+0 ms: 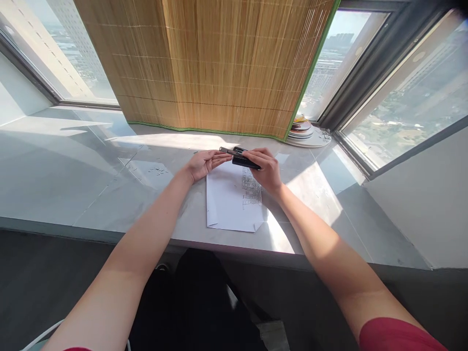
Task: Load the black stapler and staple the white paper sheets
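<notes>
A black stapler [245, 160] is in my right hand [268, 170], with the fingers wrapped round its body. Its metal magazine sticks out to the left, apart from the black body, so the stapler looks unfolded. My left hand [205, 165] lies palm up beside it, fingers stretched out with the tips just under the magazine's end. Whether those fingertips touch it I cannot tell. Below both hands, a stack of white paper [228, 202] rests on the grey sill, its lower corners bent. Many small dark staples [252, 187] cover its right side.
More loose staples [158, 170] lie on the sill [98, 190] to the left. A bamboo blind [212, 68] hangs along the back. Stacked plates [303, 134] stand at the back right, near the window frame [361, 63]. The sill's front edge runs close to my legs.
</notes>
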`<move>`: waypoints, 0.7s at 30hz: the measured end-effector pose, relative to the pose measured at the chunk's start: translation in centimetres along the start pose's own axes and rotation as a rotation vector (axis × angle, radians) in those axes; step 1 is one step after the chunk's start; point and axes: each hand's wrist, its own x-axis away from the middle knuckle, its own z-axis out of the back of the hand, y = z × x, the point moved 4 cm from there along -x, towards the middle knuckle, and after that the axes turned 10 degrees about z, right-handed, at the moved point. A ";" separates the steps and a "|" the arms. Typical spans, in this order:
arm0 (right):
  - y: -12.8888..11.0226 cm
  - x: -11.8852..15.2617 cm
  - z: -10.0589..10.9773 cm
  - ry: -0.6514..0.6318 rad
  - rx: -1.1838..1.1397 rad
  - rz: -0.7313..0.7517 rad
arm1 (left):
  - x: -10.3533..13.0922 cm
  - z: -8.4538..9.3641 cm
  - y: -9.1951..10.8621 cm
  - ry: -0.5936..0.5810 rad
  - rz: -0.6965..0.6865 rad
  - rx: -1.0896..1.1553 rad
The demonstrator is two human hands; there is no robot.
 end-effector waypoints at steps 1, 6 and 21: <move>0.0 0.0 0.0 -0.019 0.022 0.026 | 0.0 0.1 0.0 -0.004 0.003 0.006; 0.2 -0.1 0.0 -0.120 0.128 0.082 | -0.1 0.3 -0.1 -0.012 0.006 -0.044; -0.3 -0.4 0.2 -0.182 0.195 0.102 | -0.8 0.8 -0.7 0.016 0.053 -0.094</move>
